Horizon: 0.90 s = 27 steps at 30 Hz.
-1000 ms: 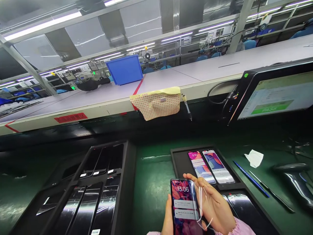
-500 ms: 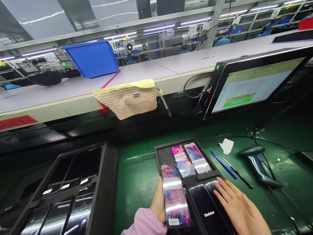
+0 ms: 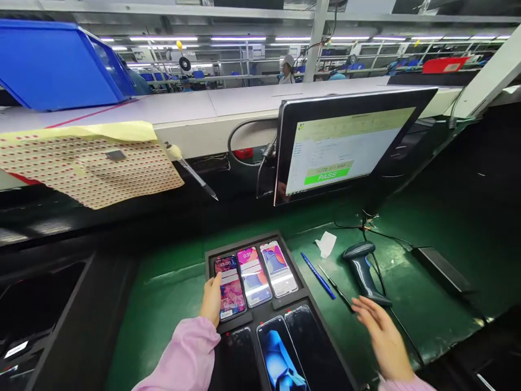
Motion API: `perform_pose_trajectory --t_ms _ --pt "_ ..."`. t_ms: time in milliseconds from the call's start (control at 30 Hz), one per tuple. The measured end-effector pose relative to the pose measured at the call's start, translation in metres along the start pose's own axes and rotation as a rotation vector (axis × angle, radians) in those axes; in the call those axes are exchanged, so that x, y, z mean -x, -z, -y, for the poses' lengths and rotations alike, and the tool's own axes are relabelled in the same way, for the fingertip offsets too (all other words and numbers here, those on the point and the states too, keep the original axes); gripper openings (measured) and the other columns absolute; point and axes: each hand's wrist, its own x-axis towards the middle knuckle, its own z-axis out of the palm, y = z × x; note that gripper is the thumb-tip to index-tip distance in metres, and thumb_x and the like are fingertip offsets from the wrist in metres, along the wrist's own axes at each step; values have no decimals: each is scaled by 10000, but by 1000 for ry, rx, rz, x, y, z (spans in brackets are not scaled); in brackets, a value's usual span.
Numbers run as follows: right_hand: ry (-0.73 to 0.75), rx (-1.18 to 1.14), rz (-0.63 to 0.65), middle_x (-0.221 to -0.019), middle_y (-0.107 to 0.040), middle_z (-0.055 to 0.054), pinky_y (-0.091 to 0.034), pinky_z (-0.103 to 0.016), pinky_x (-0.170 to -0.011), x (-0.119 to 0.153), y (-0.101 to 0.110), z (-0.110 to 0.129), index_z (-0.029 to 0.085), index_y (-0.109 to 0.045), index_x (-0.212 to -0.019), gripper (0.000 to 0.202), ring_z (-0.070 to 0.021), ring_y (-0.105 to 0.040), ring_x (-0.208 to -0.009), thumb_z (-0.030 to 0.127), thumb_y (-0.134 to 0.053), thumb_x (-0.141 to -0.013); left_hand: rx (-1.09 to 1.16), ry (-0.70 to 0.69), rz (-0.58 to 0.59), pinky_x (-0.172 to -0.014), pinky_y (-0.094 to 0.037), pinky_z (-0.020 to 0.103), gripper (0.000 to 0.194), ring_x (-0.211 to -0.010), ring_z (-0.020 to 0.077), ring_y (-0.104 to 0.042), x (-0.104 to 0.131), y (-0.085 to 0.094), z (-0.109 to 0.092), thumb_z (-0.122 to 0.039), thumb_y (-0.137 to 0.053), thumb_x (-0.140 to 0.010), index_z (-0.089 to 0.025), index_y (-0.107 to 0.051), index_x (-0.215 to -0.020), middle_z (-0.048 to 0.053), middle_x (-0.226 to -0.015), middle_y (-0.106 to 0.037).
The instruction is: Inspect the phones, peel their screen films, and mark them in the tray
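My left hand (image 3: 211, 300) grips the left edge of a smartphone (image 3: 231, 290) with a lit pink-and-dark screen. That phone lies in the top-left slot of a black tray (image 3: 301, 298). Beside it in the same row are a phone showing 0:35 (image 3: 255, 276) and a phone with a pale screen (image 3: 280, 269). The lower row holds a phone with a blue picture (image 3: 280, 353) between two dark-screened phones. My right hand (image 3: 380, 334), fingers apart and holding nothing, hovers at the handle end of a barcode scanner (image 3: 364, 274); whether it touches cannot be made out.
A blue pen (image 3: 318, 276), a thin dark tool (image 3: 336, 289) and a white paper scrap (image 3: 326, 244) lie right of the tray. A monitor (image 3: 345, 146) showing PASS stands behind. Another black tray (image 3: 52, 320) is at left, and a blue bin (image 3: 61, 65) sits on the shelf.
My left hand has lowered the smartphone into the tray's top-left slot. My right hand has moved off the tray to the scanner. A blue picture replaces the Blackview logo. The view has swung right.
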Motion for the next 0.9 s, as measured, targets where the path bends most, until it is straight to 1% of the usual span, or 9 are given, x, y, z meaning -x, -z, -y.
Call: perform_pose_trajectory --t_ms 133,267,367,467,567,633,700,800,900 --pt "175 362 174 -934 -633 -130 -393 -495 -908 -53 -40 10 181 -630 -887 282 -324 -553 -969 344 -433 -769 -216 -210 -125 -1037 -303 424 560 -1228 265 -411 1 -1 0 -373 -495 -789 -114 -332 -1257 191 -1321 -418" --pt "264 631 310 -882 -618 -183 -410 -503 -798 -82 -78 18 144 -651 -770 175 -363 -531 -949 209 -489 -767 -450 -431 -120 -1109 -156 359 542 -1315 222 -262 20 13 6 -307 -603 -693 -164 -432 -1188 124 -1389 -347" --pt "275 735 376 -816 -625 -221 -437 -457 -703 -91 -90 24 86 -637 -759 211 -340 -581 -834 89 -426 -765 -585 -430 -151 -1109 -144 413 575 -1328 263 -225 35 33 33 -382 -550 -723 -89 -424 -1202 197 -1388 -320" --pt "289 755 423 -677 -632 -164 -444 -409 -608 -89 -81 34 35 -571 -1043 347 -276 -602 -626 73 -335 -791 -671 -363 -207 -1084 -178 500 568 -1316 311 -244 45 64 69 -422 -424 -792 -45 -403 -1218 240 -1354 -357" --pt "354 528 422 -708 -648 -73 -457 -362 -627 -74 -64 45 156 -381 -1286 442 -215 -598 -595 213 -311 -854 -735 -363 -186 -1080 -207 503 500 -1319 291 -249 49 99 100 -379 -375 -812 -75 -437 -1204 192 -1356 -400" --pt "313 72 384 -812 -669 -74 -473 -355 -672 -59 -58 50 208 -418 -1229 414 -209 -619 -658 354 -381 -843 -915 -483 -132 -1074 -223 507 455 -1312 280 -272 49 118 115 -366 -389 -813 -131 -471 -1193 142 -1360 -425" --pt "214 -312 354 -842 -688 -77 -484 -349 -701 -44 -61 52 228 -478 -1048 331 -218 -635 -727 423 -503 -781 -1117 -585 -138 -1046 -268 527 443 -1304 282 -291 47 129 123 -352 -364 -836 -147 -461 -1217 126 -1357 -434" --pt "151 -398 353 -669 -689 -43 -468 -294 -582 -31 -75 49 227 -500 -794 221 -185 -612 -608 448 -489 -803 -1294 -629 -192 -1010 -328 523 466 -1294 296 -306 45 131 127 -345 -331 -857 -105 -443 -1241 141 -1349 -440" --pt "179 -324 367 -571 -649 -42 -372 -271 -434 -29 -93 45 191 -616 -765 449 -157 -518 -452 487 -294 -869 -1357 -640 -207 -1001 -348 505 465 -1288 290 -320 43 129 128 -350 -329 -861 -106 -449 -1237 137 -1345 -447"
